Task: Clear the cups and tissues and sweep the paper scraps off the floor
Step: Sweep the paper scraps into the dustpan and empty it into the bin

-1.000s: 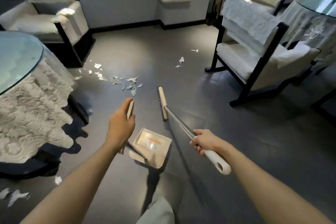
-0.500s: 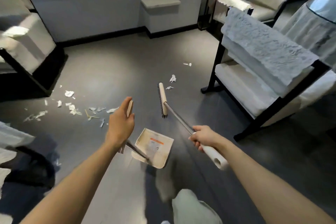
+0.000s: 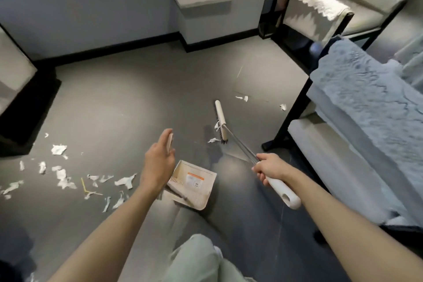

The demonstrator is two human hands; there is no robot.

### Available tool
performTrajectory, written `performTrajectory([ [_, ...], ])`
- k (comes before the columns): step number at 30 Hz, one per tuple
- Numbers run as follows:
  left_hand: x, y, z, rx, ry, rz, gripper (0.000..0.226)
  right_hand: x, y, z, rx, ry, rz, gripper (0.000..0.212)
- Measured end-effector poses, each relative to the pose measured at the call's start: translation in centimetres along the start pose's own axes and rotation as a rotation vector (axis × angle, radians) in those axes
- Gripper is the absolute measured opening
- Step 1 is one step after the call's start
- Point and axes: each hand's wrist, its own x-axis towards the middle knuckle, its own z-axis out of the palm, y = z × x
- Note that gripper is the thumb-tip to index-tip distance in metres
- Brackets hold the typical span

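My left hand (image 3: pixel 158 165) grips the upright handle of a beige dustpan (image 3: pixel 194 184), whose tray hangs just above the grey floor. My right hand (image 3: pixel 269 168) holds the white handle of a broom (image 3: pixel 220 121); the broom's head rests on the floor ahead. Two paper scraps (image 3: pixel 214 140) lie right against its bristles. More scraps (image 3: pixel 242 98) lie beyond the broom near the chair leg. A wide scatter of torn paper (image 3: pixel 63 178) covers the floor to my left.
A black-framed armchair (image 3: pixel 357 135) with a white cover stands close on the right, and a second chair (image 3: pixel 320 7) behind it. Another armchair (image 3: pixel 13 89) sits at the left edge. A wall with dark skirting and a jutting pillar (image 3: pixel 201 18) closes the far side.
I have stepped forward and turned right. The broom head has reached the scraps near the chair, the left scatter now lies beside me, and the round table has left the view.
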Motion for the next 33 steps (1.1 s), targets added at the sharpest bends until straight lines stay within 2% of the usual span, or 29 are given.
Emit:
performTrajectory([
  [5,10.5,0.4,2.9,-0.008,0.006,-0.049,0.050,7.8,-8.1,-3.8,-0.050,0.027,0.032,0.053],
  [9,17.4,1.1,5.6,0.008,-0.062,0.010,0.049,13.7,-12.8,-6.3,-0.115,0.064,0.038,0.058],
  [15,24.4,1.6,7.1,0.014,-0.175,0.039,0.050,20.9,-18.6,-8.5,-0.241,0.043,0.076,0.055],
  [20,28.1,0.4,6.4,0.084,-0.142,0.031,0.052,26.3,-22.0,-9.5,-0.472,0.011,0.073,0.050],
  [26,30.5,-0.1,7.4,0.063,-0.150,0.053,0.048,27.2,-23.3,-6.9,-0.753,-0.152,0.130,0.036],
  [29,32.1,0.2,8.5,0.100,-0.137,0.073,0.048,25.0,-23.2,-4.2,-0.841,-0.258,0.170,0.040],
  [31,33.1,0.9,9.1,0.073,-0.129,0.096,0.047,23.2,-23.3,-2.9,-0.797,-0.324,0.199,0.049],
  [33,33.8,1.5,9.5,0.029,-0.144,0.125,0.046,22.3,-24.0,-3.0,-0.642,-0.325,0.264,0.052],
])
